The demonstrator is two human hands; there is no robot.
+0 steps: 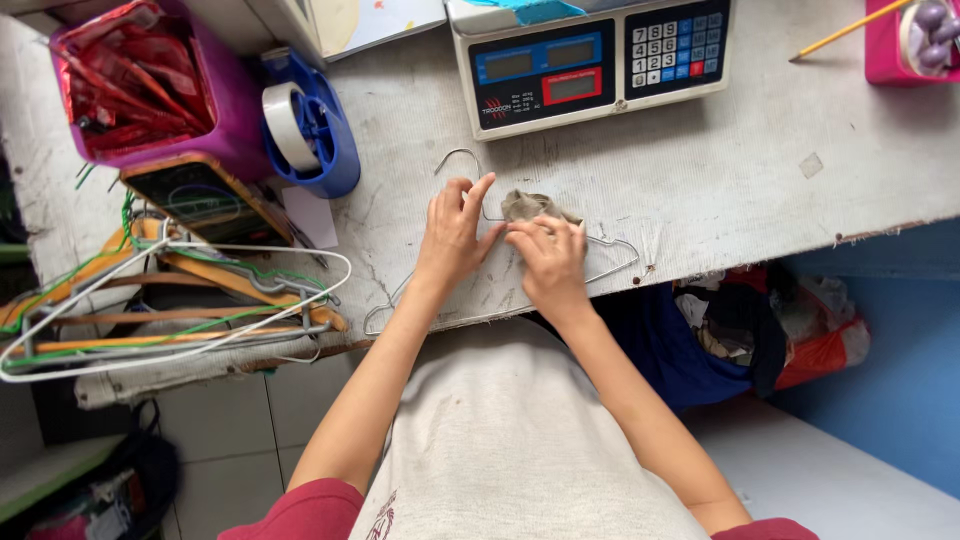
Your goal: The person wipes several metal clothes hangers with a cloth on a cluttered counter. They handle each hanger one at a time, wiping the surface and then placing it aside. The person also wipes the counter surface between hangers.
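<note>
Working at the near edge of the worn white worktop, both hands press a small grey-brown piece of cloth against a thin wire hanger that lies flat on the surface, its hook pointing far toward the weighing scale. The left hand rests on the hanger's neck with fingers spread and extended, tips touching the wire and the cloth's left edge; the right hand has its fingers curled narrow, pinching the cloth's near side against the wire. The cloth sits between the two hands, just near of the scale. Risks, as judged from this position: the hanger overhangs the table's near edge, so uneven downward pressure can tip or slide it off toward the lap. The cloth is small and bunched; a loose pinch can let it slip from the wire. The pile of hangers at left and the blue tape dispenser lie close enough to snag a swinging hook.
</note>
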